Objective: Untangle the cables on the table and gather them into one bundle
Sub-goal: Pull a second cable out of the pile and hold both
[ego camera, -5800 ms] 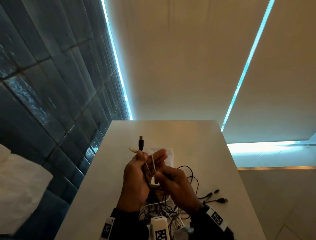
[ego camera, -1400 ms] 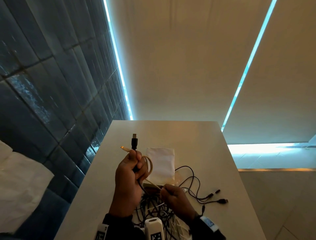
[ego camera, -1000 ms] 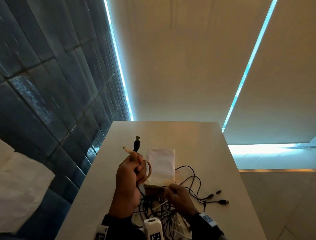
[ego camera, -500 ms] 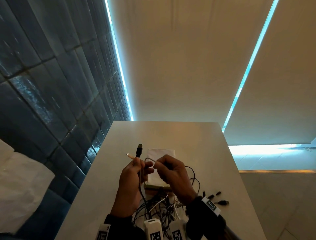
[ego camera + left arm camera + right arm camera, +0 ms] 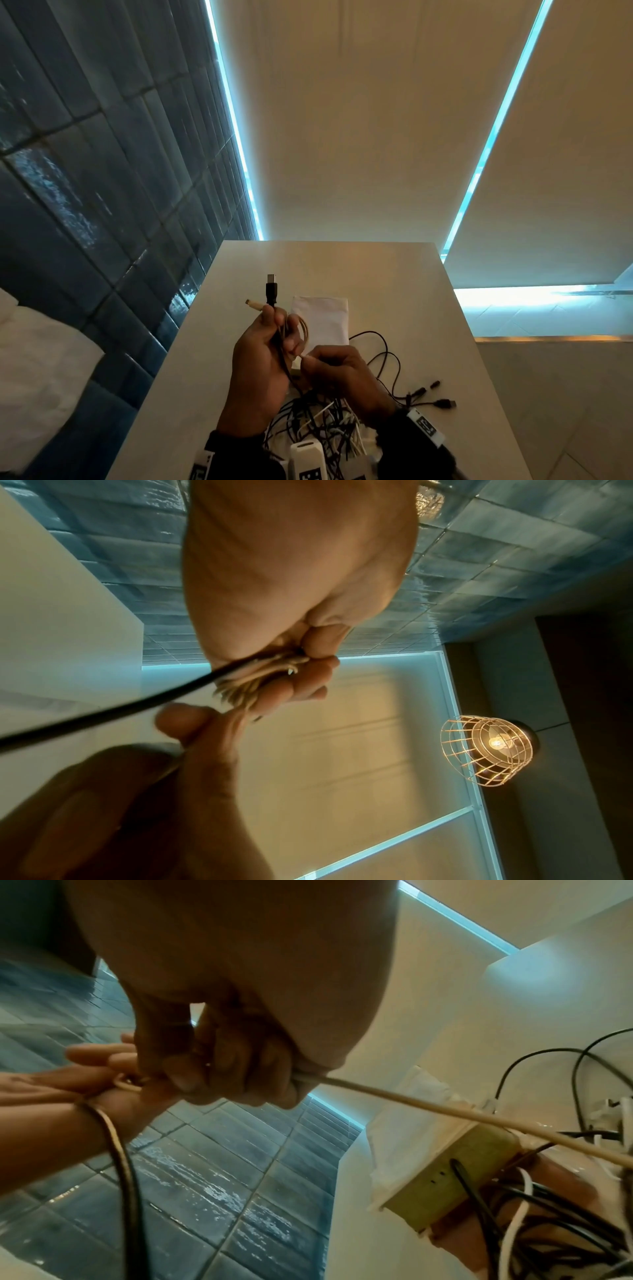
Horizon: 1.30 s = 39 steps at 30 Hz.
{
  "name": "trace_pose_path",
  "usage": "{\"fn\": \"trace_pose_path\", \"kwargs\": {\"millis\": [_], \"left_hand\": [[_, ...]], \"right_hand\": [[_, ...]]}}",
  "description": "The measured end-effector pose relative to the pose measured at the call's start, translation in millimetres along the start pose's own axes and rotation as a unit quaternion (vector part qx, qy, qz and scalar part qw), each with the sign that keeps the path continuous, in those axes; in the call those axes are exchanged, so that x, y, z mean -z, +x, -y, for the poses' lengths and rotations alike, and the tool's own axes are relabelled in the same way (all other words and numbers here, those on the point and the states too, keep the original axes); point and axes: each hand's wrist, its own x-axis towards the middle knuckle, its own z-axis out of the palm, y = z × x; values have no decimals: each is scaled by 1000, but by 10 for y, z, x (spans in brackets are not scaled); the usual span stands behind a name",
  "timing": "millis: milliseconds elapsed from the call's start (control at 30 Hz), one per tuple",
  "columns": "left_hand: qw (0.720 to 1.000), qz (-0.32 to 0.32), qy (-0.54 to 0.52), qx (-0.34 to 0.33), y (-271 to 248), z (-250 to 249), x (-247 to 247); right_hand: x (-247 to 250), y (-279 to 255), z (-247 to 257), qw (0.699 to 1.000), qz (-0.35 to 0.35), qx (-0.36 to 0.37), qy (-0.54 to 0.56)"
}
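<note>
My left hand (image 5: 263, 346) is raised over the table and grips a black USB cable (image 5: 271, 291) together with several loops of a beige cable (image 5: 304, 330). The black plug and the beige tip stick up past its fingers. In the left wrist view the beige loops (image 5: 253, 674) sit between thumb and fingers, and the black cable (image 5: 103, 712) trails off left. My right hand (image 5: 337, 370), just right of and below the left, pinches the beige cable (image 5: 428, 1107) and holds it taut toward a tangled pile of black and white cables (image 5: 322, 418) near the table's front.
A white flat box (image 5: 323, 318) lies on the pale table (image 5: 394, 274) behind my hands. Loose black cable ends with plugs (image 5: 442, 401) lie to the right. A dark tiled wall (image 5: 102, 171) runs along the table's left edge. A wire-cage lamp (image 5: 486, 750) hangs overhead.
My right hand dropped from up beside the left hand back down toward the pile, still on the beige cable. Another beige loop now lies in my left hand.
</note>
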Motion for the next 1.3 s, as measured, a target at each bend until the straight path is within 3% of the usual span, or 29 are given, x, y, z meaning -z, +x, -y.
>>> {"fn": "trace_pose_path", "kwargs": {"millis": [167, 433, 700, 833, 933, 1067, 1300], "left_hand": [[999, 23, 4, -32, -10, -78, 3], [997, 38, 65, -24, -43, -66, 4], [996, 52, 66, -29, -88, -113, -44], [993, 31, 116, -21, -73, -116, -40], [984, 4, 176, 6, -43, -126, -9], [979, -28, 201, 31, -39, -113, 11], [975, -56, 211, 38, -39, -65, -47]], "right_hand": [[68, -42, -306, 998, -11, -22, -52], [193, -62, -930, 993, -71, -52, -79], [231, -64, -1105, 983, -103, -86, -122], [296, -56, -1169, 973, -123, -101, -169], [324, -2, -979, 969, -160, -85, -171], [261, 101, -433, 976, -199, -15, -90], [-10, 70, 278, 989, -101, 105, -23]]}}
